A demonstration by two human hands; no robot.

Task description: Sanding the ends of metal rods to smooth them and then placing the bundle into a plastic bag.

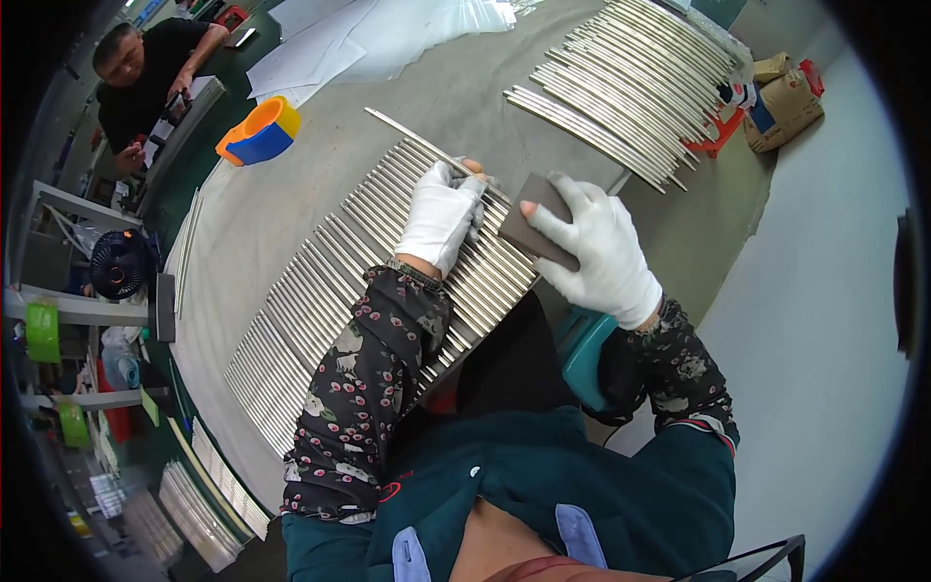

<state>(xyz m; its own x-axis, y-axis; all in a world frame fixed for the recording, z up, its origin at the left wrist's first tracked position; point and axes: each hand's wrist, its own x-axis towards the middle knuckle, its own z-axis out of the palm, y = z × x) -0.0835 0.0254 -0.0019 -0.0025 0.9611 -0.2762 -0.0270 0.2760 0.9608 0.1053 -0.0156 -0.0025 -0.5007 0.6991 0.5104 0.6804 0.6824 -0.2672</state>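
At the far left a black fan (118, 264) stands beside the grey-covered table (225, 209), with a seated co-worker (145, 82) beyond it. Next comes an orange, blue and yellow ring-shaped holder (262, 134) on the tabletop. A long slanting row of metal rods (325, 276) runs toward the middle. Over its upper end, the gloved left hand (442, 215) is closed around 1 rod (415, 139), held crosswise above the others. The gloved right hand (603, 247) grips a grey-brown block (531, 241) at that rod's right end; whether the 2 touch is hard to tell. Farther right, a pile of rods (640, 82) lies near a cardboard box (790, 109).
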